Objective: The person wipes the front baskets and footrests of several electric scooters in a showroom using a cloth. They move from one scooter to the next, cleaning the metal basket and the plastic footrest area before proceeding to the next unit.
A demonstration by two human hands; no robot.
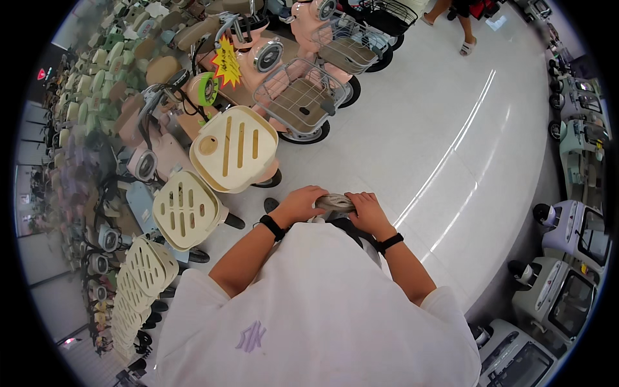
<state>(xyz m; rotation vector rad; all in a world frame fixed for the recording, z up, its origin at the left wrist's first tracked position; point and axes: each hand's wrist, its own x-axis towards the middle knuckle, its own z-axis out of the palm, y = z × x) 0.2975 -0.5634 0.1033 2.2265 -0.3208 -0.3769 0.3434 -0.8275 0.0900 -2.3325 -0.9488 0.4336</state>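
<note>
My left hand [301,205] and my right hand [371,213] are level in front of my white shirt [309,300]. Between them is a grey-beige folded bundle [334,202], apparently cloth, gripped at its two ends. Its underside is hidden. Each wrist wears a black band, and a dark strap [355,232] runs beneath my right forearm. To the left of my hands, apart from them, stands a scooter with a cream slotted plastic basket [237,147]; another cream basket [186,210] is nearer to my left arm.
Pink scooters with wire baskets [302,99] line the left, one bearing a yellow starburst tag [226,62]. More cream baskets [145,266] trail down the left. Small enclosed vehicles [556,290] stand along the right. A person's leg [465,29] shows on the glossy floor [435,121].
</note>
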